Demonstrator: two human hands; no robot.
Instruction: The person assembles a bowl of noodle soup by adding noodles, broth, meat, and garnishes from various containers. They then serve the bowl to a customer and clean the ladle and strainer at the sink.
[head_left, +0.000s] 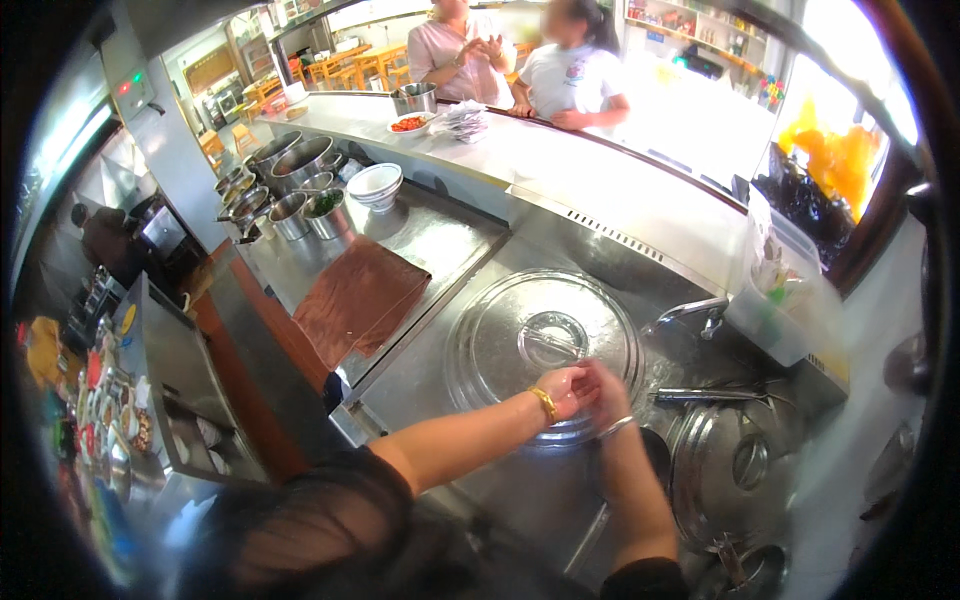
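Note:
My left hand (568, 391), with a gold-coloured bracelet at the wrist, is palm up with its fingers loosely curled and nothing visible in it. My right hand (604, 391), blurred and wearing a silver-coloured bangle, meets the fingertips of the left; its palm side is hidden. Both are over the front part of a large round metal lid (495, 337) with a bar handle. To the right of the lid a metal faucet (686, 311) reaches over the steel worktop. A folded brown cloth (364, 300) lies on the steel counter to the left.
Metal pots (326, 214) and stacked white bowls (375, 184) stand at the back left. A second lid (724, 472) is at right, by a plastic bin (780, 285). Two people are behind the white counter (555, 165); another person (112, 240) is at far left.

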